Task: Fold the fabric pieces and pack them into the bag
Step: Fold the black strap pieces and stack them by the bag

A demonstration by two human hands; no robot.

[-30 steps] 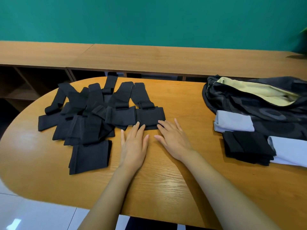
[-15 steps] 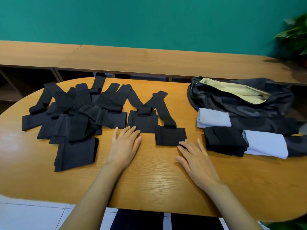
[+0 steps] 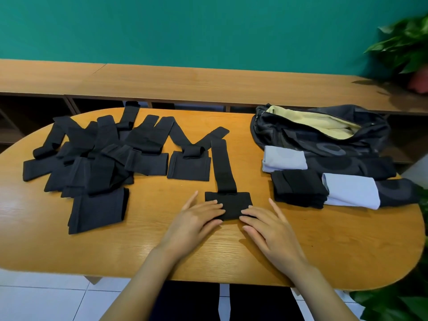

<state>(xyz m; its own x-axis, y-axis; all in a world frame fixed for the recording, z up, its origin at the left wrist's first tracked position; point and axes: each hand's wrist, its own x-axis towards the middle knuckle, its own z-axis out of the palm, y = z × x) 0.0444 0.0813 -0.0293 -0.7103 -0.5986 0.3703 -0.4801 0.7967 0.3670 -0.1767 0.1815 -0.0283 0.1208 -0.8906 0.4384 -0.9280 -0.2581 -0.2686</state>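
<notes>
The dark patterned bag [image 3: 324, 144] lies on its side at the far right of the oval wooden table [image 3: 324, 246], its mouth gaping towards the camera. Inside only the pale yellow lining [image 3: 308, 122] shows (whether any fabric is already packed cannot be told). Against the bag's front lie three folded bundles: a light grey folded piece [image 3: 284, 158] touching the bag, a folded black stack [image 3: 298, 188] just in front of it, and a second light grey folded piece [image 3: 352, 193] touching the stack's right side and lying partly on a dark flap of the bag.

At the near middle of the table lies the black fabric piece [image 3: 231, 205], a rectangular pad whose long strap [image 3: 223, 167] runs away towards the far edge. The left hand [image 3: 196, 218] and the right hand [image 3: 266, 225] lie flat on the pad's left and right ends, fingers straight and grasping nothing.

Just beyond, another black strapped piece [image 3: 188, 166] lies unfolded. To the left sprawls a pile of black pieces [image 3: 92, 158], overlapping, with a single black rectangle [image 3: 97, 209] at its near edge. Nothing lies between the hands and the bag but the folded bundles.

Behind the table runs a low wooden shelf unit [image 3: 185, 82] against a teal wall [image 3: 208, 26], with a potted plant [image 3: 403, 45] at its right end.
</notes>
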